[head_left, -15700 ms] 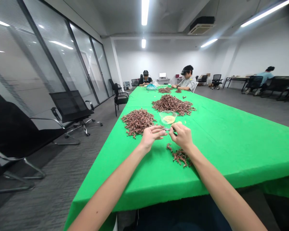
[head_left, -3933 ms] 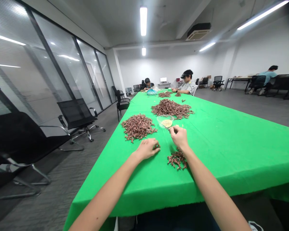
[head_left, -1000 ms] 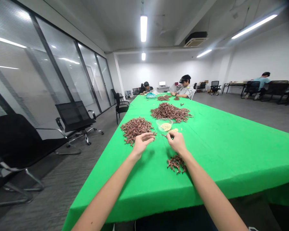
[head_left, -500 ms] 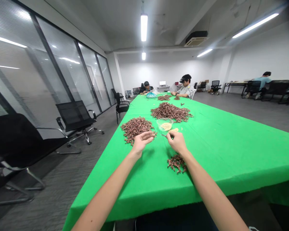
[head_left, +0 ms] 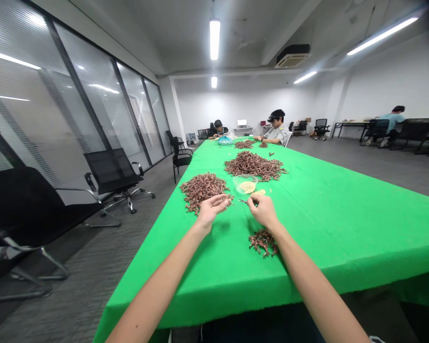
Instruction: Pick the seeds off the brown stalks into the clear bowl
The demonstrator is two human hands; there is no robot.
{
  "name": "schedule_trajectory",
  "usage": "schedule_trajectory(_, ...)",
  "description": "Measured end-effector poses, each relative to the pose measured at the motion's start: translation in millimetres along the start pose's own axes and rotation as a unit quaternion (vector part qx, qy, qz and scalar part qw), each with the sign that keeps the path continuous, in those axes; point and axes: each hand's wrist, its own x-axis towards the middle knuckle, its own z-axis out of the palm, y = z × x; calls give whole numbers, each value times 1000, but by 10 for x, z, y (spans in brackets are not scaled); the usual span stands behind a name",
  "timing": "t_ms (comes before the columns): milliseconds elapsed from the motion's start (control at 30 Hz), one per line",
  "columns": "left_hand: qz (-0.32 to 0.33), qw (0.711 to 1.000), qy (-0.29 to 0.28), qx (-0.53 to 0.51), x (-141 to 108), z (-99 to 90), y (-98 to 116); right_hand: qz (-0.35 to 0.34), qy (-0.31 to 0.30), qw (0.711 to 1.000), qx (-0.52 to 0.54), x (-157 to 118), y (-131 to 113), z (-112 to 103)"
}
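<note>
Small metal tool (head_left: pixel 242 201), thin and shiny, pinched between fingertips in the right hand's (head_left: pixel 262 212) grip above the green cloth worktop (head_left: pixel 343 233); left hand (head_left: pixel 210 212) palm-up, grip loosely spread, just beside a rough heap of twiggy reddish-brown pieces (head_left: pixel 200 191).

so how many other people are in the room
3: a person seated at the far end of the green table, a second person at its right side near that end, and a third person at a desk by the right wall. Others may be out of view.
</note>
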Motion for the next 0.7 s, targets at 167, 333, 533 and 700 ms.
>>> schedule_trajectory(167, 8, 1000, 4, -28, 0, -1, 7, -1, -4, 1000, 2, -5, -10, -6)
schedule_trajectory(333, 12, 998, 11, -55, 10, -8, -13, -4, -7, 1000, 20, -11, -25, -17)
schedule_trajectory(533, 41, 996, -3, -77, -20, 28, 16, -44, -1, 997, 70, -32, -98, -15)
schedule_trajectory(700, 58, 995, -28, -78, -69, 75, 92, -106, 21, 994, 21, -102, -242, -22)
